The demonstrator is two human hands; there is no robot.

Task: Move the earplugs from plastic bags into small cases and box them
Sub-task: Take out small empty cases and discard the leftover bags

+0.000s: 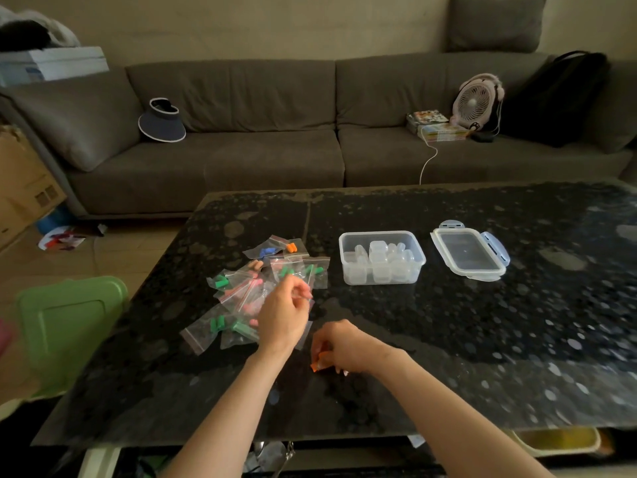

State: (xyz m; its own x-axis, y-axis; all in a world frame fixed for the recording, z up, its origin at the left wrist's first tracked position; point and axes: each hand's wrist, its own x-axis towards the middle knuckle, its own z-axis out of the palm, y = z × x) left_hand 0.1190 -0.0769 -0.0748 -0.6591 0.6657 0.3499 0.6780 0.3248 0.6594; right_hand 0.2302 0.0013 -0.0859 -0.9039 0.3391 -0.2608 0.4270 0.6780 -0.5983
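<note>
Bags [241, 291] of earplugs, clear zip type, lay heaped on the dark speckled table [482, 322], left of centre; green, pink, blue and orange plugs showed inside. Left hand [284, 319] hung over the heap's near edge, back upward, fingers curled; whether it pinched a bag could not be told. Right hand [343, 346], just beside it and low over the table, gripped an orange earplug [319, 363], mostly hidden by the fingers. Clear box [382, 258] of small cases [378, 250] stood further right, its lid [470, 253] lying apart beside it.
</note>
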